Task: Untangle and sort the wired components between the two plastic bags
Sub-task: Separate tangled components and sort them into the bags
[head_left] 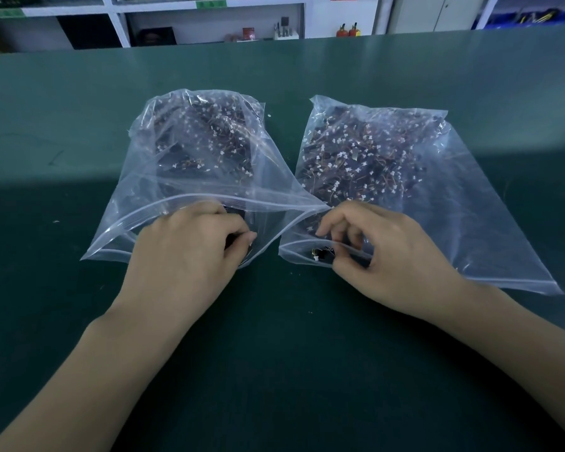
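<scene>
Two clear zip bags side by side on green table, mouths toward the person, each heaped at its far end with dark wired components. Left bag beyond and around left hand, mouth gaping wide, zip rim arching over the knuckles; tangled pile of components well beyond the fingertips. Left hand inside that mouth, fingers curled under, thumb tip pressed toward the index finger around something small and dark; exactly what is pinched cannot be told. Near corners of both bag mouths almost touching between the two hands. Right bag beyond and to the right of right hand, lying flatter, larger heap of components just past the fingers. Right hand at the mouth, fingers bent like claws and spread, thumb below the rim, a small black component with yellow wire just left of the thumb, seen through the plastic; grip on it not plain. White shelving far beyond both hands, past the table's far edge.
</scene>
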